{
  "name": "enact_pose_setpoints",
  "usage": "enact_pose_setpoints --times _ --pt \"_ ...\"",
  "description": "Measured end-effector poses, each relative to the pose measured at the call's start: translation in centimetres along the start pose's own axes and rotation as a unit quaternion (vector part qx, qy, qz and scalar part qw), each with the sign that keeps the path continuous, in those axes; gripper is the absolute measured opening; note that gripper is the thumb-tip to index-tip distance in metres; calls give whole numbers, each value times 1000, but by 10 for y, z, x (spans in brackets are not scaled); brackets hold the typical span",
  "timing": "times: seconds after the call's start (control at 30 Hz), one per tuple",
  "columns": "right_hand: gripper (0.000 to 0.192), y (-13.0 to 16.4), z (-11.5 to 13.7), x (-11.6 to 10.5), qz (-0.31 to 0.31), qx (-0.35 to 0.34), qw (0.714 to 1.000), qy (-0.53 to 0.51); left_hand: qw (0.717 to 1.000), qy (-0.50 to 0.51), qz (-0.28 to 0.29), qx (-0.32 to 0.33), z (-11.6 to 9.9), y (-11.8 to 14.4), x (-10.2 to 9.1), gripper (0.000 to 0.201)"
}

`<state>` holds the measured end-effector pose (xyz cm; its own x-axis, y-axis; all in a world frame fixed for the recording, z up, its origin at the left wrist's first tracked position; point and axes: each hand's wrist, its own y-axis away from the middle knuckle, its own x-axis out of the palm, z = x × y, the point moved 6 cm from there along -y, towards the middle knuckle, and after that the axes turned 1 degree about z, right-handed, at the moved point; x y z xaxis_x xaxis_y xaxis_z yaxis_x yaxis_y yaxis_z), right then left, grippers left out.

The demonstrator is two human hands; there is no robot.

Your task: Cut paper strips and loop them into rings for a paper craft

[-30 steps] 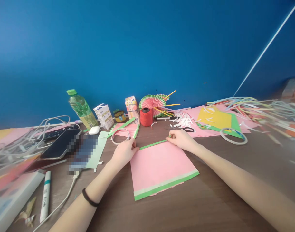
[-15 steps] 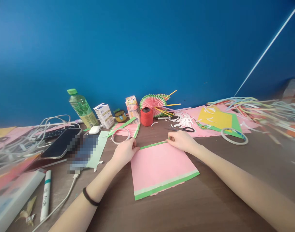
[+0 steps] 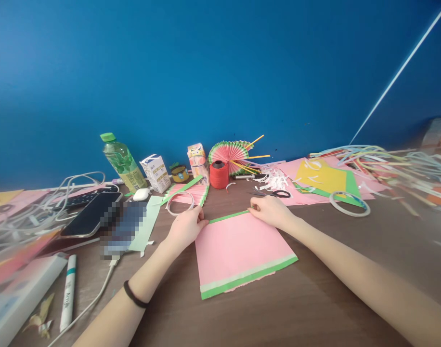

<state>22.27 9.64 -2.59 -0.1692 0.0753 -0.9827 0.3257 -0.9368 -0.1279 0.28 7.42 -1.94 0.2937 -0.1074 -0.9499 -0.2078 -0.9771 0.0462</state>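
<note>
A pink sheet of paper (image 3: 244, 248) lies on the brown table in front of me. Along its near edge run a pale strip and a green strip; a narrow green band borders the far edge. My left hand (image 3: 187, 225) is closed on the far left corner, fingertips pinching the edge. At the far right corner my right hand (image 3: 269, 211) pinches the same green edge. Just beyond my left hand, a roll of tape (image 3: 180, 212) rests against a pleated pink-and-green paper (image 3: 202, 195). Black-handled scissors (image 3: 281, 193) lie beyond my right hand.
A red thread spool (image 3: 219, 176) and folded paper fans (image 3: 229, 150) stand by the blue wall. Left are a bottle (image 3: 124, 166), a milk carton (image 3: 155, 174), a phone (image 3: 92, 214), cables and a marker (image 3: 68, 294). Another tape roll (image 3: 349, 212) and coloured papers (image 3: 321, 177) lie right.
</note>
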Motion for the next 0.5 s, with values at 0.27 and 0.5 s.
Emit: enact_pose_setpoints --times 0.27,0.5 --pt "16 0 -1 1 -1 4 1000 1 1000 -1 0 1 -1 0 0 10" --pt "16 0 -1 1 2 8 1000 9 1000 -3 -3 1 0 0 0 8"
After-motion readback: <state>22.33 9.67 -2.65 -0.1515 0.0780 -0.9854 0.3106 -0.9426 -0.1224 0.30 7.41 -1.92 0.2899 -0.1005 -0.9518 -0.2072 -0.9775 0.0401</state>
